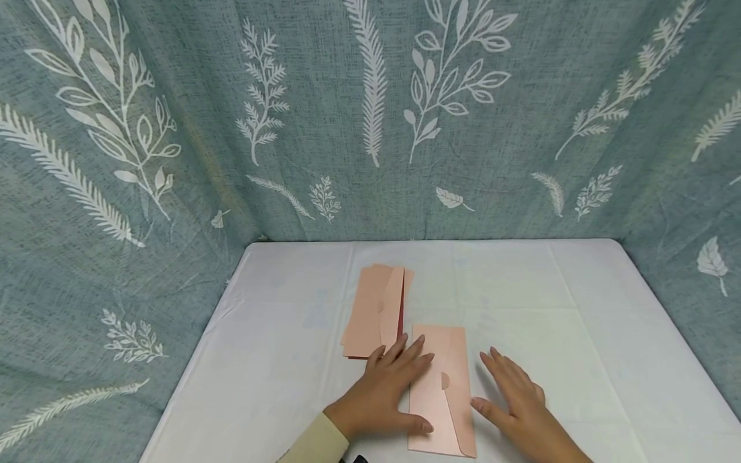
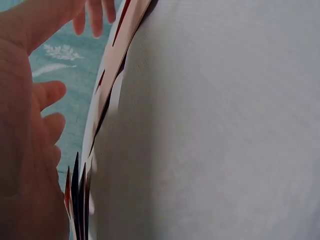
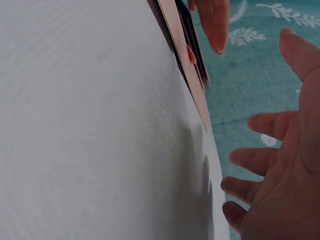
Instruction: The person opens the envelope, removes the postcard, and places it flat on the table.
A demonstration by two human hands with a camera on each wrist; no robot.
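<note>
A pink envelope (image 1: 431, 411) lies on the table with its long flap along the right side and a half-round tab near the middle. My left hand (image 1: 388, 392) is spread over its left edge, thumb and fingertips overlapping the paper in the head view. To the right of the envelope is my right hand (image 1: 518, 399), fingers extended and holding nothing, its thumb tip close to the envelope's edge. In the right wrist view the fingers of the right hand (image 3: 275, 175) are spread apart above the tabletop. The left wrist view shows the left hand (image 2: 35, 125) with fingers extended.
Behind the left hand lies a loose stack of pink envelopes (image 1: 370, 302), the top one's flap slightly lifted over a red inside. A white cloth covers the table (image 1: 521, 289). Teal curtains (image 1: 324, 116) with white leaf prints hang along its back and sides.
</note>
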